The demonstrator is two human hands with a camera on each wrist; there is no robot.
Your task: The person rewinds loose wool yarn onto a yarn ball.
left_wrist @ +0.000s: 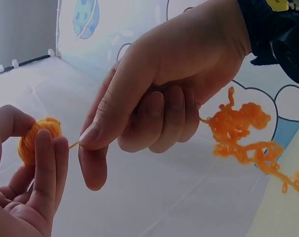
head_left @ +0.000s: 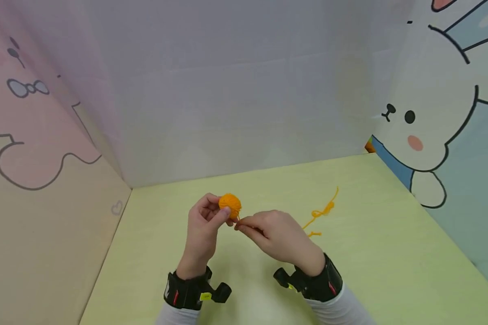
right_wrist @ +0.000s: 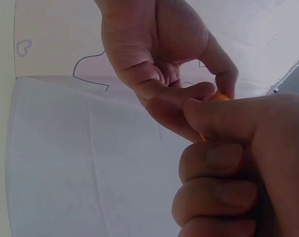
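Observation:
A small ball of orange yarn (head_left: 230,206) is pinched between the thumb and fingers of my left hand (head_left: 203,228). From the ball a short strand runs to my right hand (head_left: 278,234), whose thumb and forefinger pinch it just beside the ball. In the left wrist view, the right hand's other fingers (left_wrist: 156,118) are curled under, and a loose tangle of orange yarn (left_wrist: 238,128) trails out behind them. Most of the yarn ball (right_wrist: 219,96) is hidden by fingers in the right wrist view.
Loose yarn (head_left: 323,211) extends over the pale green table (head_left: 390,253) to the right of the right hand, with a short end nearer the wrist. White and pastel cloth panels with cartoon animals (head_left: 423,113) enclose the table at the back and sides.

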